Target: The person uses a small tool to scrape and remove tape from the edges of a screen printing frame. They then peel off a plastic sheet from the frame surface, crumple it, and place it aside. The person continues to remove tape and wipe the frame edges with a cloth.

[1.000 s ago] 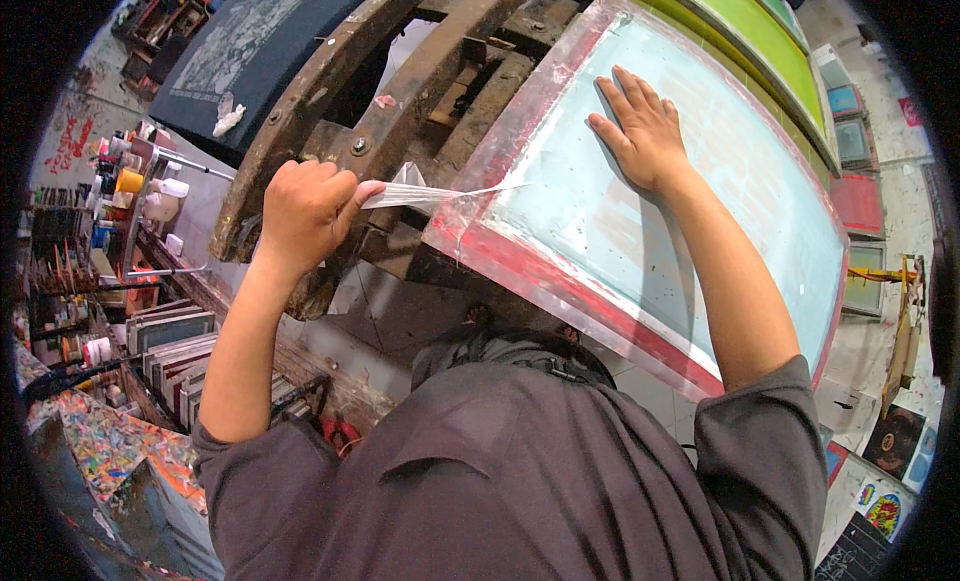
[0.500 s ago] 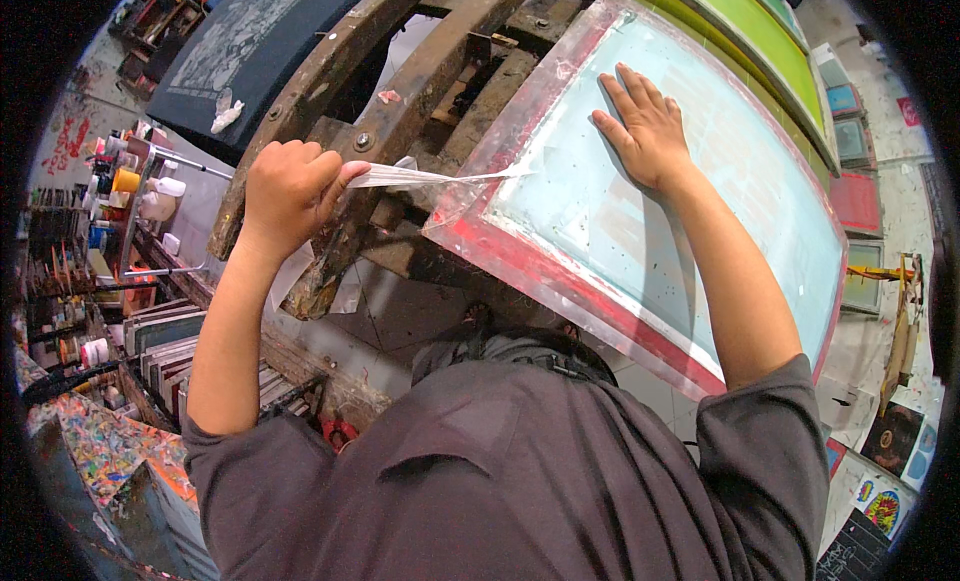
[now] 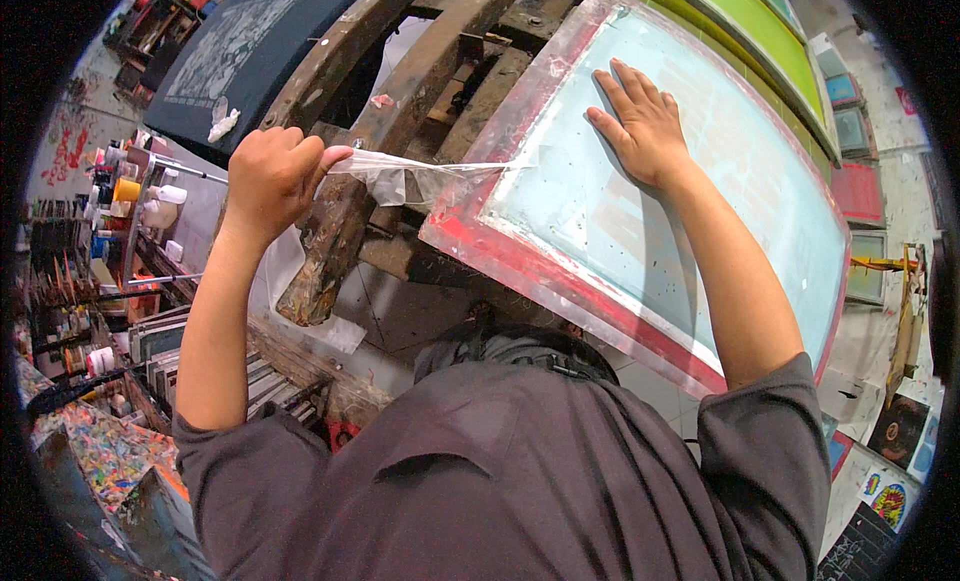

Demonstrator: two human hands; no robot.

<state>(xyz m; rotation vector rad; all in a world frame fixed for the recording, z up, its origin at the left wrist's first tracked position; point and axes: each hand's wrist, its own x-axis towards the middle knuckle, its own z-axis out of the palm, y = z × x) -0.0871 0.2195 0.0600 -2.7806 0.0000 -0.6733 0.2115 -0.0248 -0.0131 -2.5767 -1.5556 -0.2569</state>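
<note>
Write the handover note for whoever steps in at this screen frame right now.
Left hand: closed in a fist on a strip of clear tape, stretched taut from the near-left corner of the screen frame.
Right hand: flat, fingers spread, pressing down on the pale blue mesh inside the frame.
Frame lies tilted on the wooden press arms, red-stained border toward the body.
Done: part of the tape is lifted off the frame's left edge.
Left: the end at the corner is not yet free.

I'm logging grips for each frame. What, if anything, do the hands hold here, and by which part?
The left hand pinches the free end of a clear tape strip peeling off the screen frame. The right hand holds nothing; it presses flat on the mesh.
</note>
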